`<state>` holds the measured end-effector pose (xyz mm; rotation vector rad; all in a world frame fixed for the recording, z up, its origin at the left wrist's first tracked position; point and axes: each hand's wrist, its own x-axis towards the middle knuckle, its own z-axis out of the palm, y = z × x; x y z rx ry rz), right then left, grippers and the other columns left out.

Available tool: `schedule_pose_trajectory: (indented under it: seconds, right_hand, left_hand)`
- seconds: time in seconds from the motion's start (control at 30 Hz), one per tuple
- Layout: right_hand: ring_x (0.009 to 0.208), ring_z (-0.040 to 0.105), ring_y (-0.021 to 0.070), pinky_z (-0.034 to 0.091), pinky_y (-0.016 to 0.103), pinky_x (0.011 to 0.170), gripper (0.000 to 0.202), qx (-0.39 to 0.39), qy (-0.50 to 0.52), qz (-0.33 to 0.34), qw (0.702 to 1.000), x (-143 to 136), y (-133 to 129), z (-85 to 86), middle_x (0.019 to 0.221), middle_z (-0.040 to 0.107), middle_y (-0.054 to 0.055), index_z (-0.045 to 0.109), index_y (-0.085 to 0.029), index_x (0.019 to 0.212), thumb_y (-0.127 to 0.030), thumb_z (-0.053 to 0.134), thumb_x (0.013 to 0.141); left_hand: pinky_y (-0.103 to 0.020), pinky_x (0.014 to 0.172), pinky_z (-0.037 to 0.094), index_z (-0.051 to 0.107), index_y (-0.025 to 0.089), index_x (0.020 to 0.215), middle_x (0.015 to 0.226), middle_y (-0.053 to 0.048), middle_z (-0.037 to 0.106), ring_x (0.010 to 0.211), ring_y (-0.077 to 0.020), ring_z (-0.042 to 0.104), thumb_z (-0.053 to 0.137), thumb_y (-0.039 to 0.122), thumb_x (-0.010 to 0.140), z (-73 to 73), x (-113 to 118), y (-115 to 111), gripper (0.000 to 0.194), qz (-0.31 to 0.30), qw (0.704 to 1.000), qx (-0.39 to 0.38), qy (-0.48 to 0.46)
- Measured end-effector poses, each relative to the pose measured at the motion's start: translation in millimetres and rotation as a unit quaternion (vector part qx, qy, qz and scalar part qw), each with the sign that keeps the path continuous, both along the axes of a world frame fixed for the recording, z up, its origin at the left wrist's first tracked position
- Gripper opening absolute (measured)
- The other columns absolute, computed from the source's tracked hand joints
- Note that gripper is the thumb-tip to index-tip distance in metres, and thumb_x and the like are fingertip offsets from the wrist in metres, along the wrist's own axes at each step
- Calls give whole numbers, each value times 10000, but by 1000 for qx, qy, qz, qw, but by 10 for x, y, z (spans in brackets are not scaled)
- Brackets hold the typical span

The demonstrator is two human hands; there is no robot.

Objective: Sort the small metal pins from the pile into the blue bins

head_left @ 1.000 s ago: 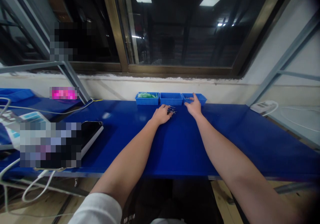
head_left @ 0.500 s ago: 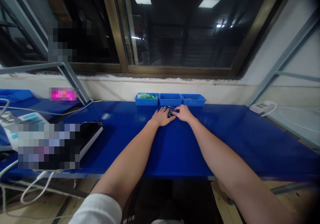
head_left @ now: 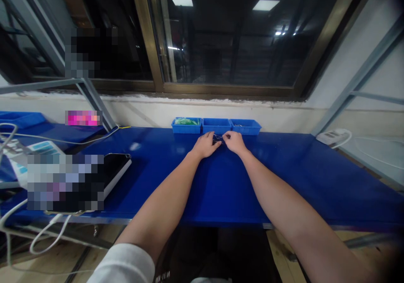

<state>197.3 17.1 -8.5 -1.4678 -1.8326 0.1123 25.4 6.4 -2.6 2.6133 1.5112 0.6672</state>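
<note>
The left hand (head_left: 205, 146), fingers loosely spread, thumb out, is close beside the thin shiny pieces (head_left: 216, 139) on the blue table (head_left: 221, 186)! Opposite, the right hand (head_left: 235, 142), fingers drawn together; whether they grip a piece, one cannot tell. Behind: three blue bins (head_left: 216, 127) in a row.

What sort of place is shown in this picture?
Probably a workshop or similar workroom, though not certainly: a long blue table, a row of three blue bins along its far edge, and thin, shiny pieces on it suggest this.
</note>
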Motion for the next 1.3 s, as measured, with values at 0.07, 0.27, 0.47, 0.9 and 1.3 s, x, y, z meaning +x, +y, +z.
schedule_pose_trajectory:
  seconds: [0.07, 0.27, 0.47, 0.9, 1.3]
  right_hand:
    - [684, 598, 168, 417, 260, 676, 252, 14, 17, -3, 1000, -7, 2, 14, 711, 672, 47, 663, -178, 736, -307, 469, 832]
    - [582, 525, 135, 380, 248, 588, 365, -29, 112, 74, 990, -22, 19, 30, 595, 589, 10, 565, -172, 615, -416, 418, 843]
    - [547, 518, 130, 403, 260, 562, 292, -77, 236, 131, 960, -36, 44, 0, 595, 585, -2, 592, -168, 718, -453, 536, 751]
    - [519, 501, 121, 391, 261, 528, 231, -84, 350, 150, 921, -10, -23, 75, 600, 639, 15, 658, -171, 652, -394, 683, 599]
    - [663, 608, 185, 463, 305, 675, 163, -7, 293, 3, 956, 125, 79, 6, 670, 683, 26, 681, -183, 662, -316, 588, 650]
  left_hand:
    - [-343, 997, 367, 436, 117, 1298, 1295, -151, 520, 1199, -247, 483, 397, 464, 887, 37, 2, -13, 539, -5, 1000, 23, -13]
    - [-290, 840, 453, 604, 183, 1029, 1008, -70, 662, 933, -185, 610, 419, 332, 906, 91, -3, -29, 268, -34, 997, 53, -50]
    - [-279, 787, 455, 628, 183, 947, 955, -68, 684, 872, -183, 628, 432, 270, 904, 116, -17, -27, 218, -9, 996, 62, -63]
    - [-283, 784, 459, 603, 190, 1023, 973, -62, 687, 902, -192, 627, 451, 345, 891, 110, -1, -45, 255, 15, 997, 39, -62]
    - [-355, 913, 413, 501, 162, 1207, 1212, -130, 572, 1103, -250, 542, 418, 497, 864, 62, -7, -32, 486, 74, 997, -2, -19]
